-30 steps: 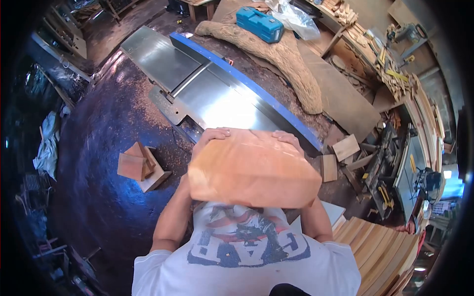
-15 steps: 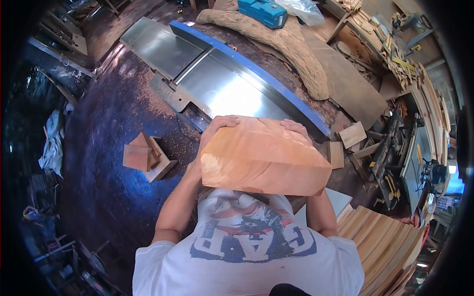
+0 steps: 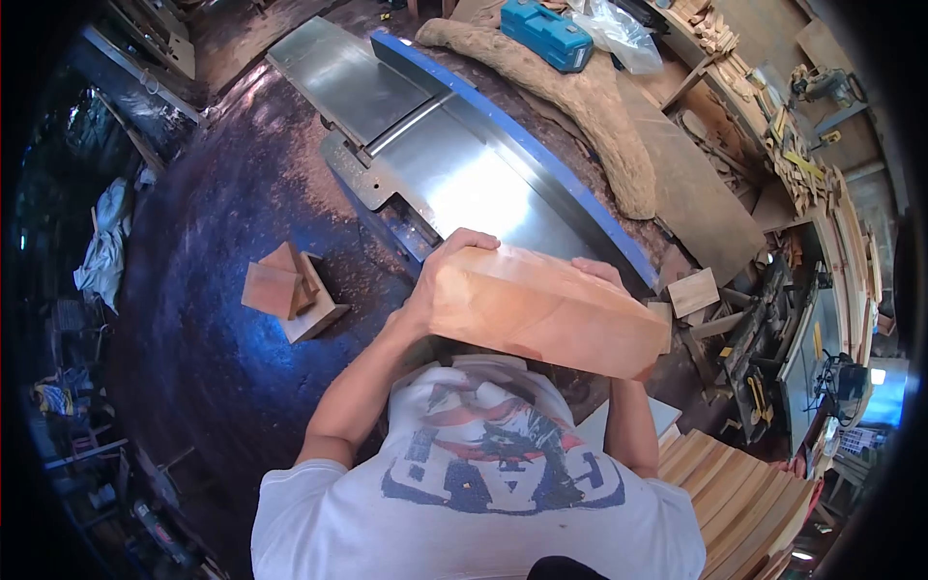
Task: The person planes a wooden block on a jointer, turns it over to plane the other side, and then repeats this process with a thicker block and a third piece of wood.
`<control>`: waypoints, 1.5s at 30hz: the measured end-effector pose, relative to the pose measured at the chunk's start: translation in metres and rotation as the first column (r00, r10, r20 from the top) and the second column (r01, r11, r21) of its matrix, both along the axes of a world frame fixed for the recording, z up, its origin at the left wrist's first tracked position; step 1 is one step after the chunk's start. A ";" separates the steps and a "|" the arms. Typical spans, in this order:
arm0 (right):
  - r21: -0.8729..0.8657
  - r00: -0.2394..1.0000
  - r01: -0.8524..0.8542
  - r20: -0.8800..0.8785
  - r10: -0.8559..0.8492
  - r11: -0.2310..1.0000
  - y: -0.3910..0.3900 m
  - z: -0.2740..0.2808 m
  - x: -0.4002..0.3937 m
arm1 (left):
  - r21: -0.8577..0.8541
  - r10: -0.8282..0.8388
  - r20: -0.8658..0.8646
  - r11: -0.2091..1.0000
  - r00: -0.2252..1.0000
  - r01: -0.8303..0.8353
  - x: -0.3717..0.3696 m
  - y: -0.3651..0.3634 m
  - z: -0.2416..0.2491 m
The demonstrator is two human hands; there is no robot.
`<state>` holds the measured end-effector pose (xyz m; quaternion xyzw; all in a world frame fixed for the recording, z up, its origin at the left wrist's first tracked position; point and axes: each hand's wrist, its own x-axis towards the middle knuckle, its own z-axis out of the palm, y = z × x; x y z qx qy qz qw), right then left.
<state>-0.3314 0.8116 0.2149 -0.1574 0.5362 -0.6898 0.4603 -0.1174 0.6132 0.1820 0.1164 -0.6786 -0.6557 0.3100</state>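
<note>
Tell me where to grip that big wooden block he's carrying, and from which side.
Grip the wooden block at its two short ends, coming in from either side, as the left hand and right hand do now. It looks too wide and thick for one hand, so opposed holds likely steady it.

Head camera: single wide-angle view, looking steeply down from above the person.

The lens sits close over the person's shirt (image 3: pixel 483 483) at the near edge and faces forward and down; the wooden block (image 3: pixel 546 309) fills the centre at close range, the steel machine table (image 3: pixel 454 174) lies beyond it, and the far workbench curves along the upper right under fisheye distortion, dark corners framing the circular field.
</note>
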 end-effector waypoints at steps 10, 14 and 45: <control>0.471 0.275 0.236 -0.871 0.407 0.850 -0.022 0.027 -0.053 | 0.532 0.100 0.252 0.816 0.963 -0.224 -0.091 0.059 -0.027; 0.646 0.252 0.307 -0.764 0.594 0.699 -0.074 0.045 -0.072 | 0.576 -0.186 0.168 0.815 0.968 0.057 -0.132 0.057 -0.021; 0.543 -0.167 -0.097 -0.835 0.524 0.834 -0.265 0.004 -0.083 | 0.266 0.364 0.449 0.818 0.816 -0.511 -0.166 -0.123 -0.020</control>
